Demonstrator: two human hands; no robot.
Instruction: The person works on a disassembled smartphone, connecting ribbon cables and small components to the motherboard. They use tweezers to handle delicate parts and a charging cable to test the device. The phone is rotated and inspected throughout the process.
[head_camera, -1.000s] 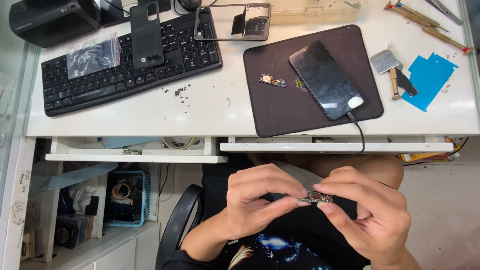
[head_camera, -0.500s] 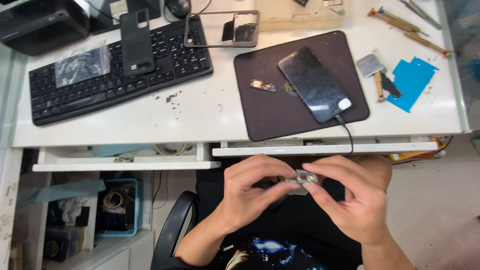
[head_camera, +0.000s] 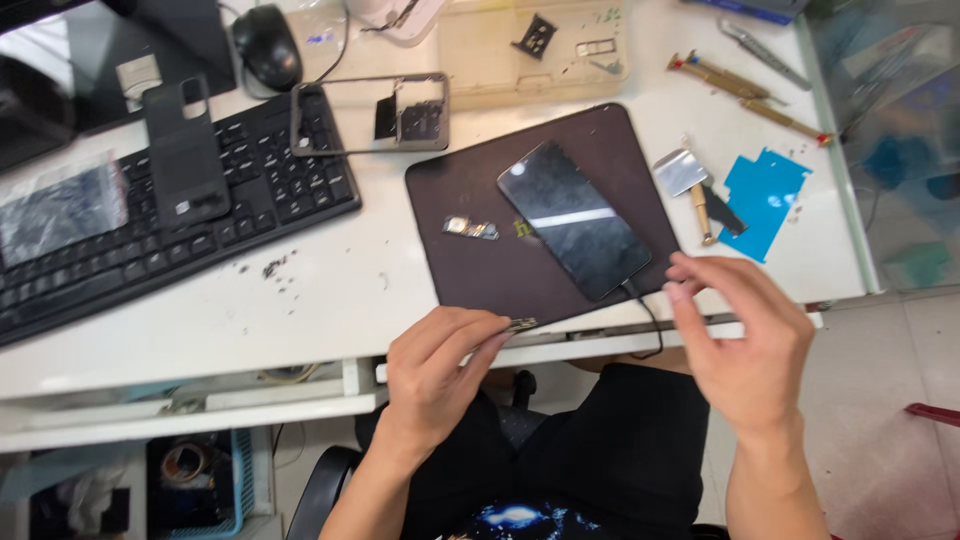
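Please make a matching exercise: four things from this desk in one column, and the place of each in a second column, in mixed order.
Things:
1. smartphone
2. black phone cover
3. computer mouse
4. small metal part

Places:
A. lying on the keyboard
B. pinched in the left hand
C. on the dark mat, cable plugged in
D. at the far edge, beyond the keyboard

Pairs: 1-C, 2-A, 3-D, 4-B

L hand (head_camera: 440, 365) pinched, R hand (head_camera: 745, 340) open
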